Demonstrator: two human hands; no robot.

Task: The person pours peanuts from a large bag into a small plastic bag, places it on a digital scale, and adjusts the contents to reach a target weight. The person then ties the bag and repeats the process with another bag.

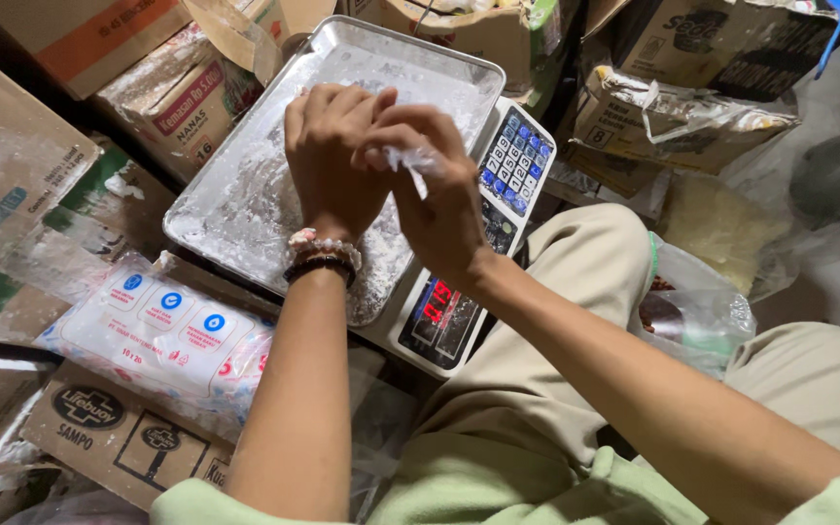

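My left hand (331, 156) and my right hand (439, 199) meet above a metal scale tray (235, 194) dusted with white powder. Both pinch a small piece of clear plastic (410, 160), crumpled between the fingertips. My left wrist wears beaded bracelets (321, 258). The tray sits on a digital weighing scale (459, 292) with a blue keypad (515, 160) and a lit red display (437, 303). My legs in beige trousers lie below the scale.
Cardboard boxes (12, 185) crowd the left and the top. A pack of clear plastic bags (162, 335) lies left of my arm. Plastic bags with goods (697, 311) sit to the right, near a torn box (673, 117).
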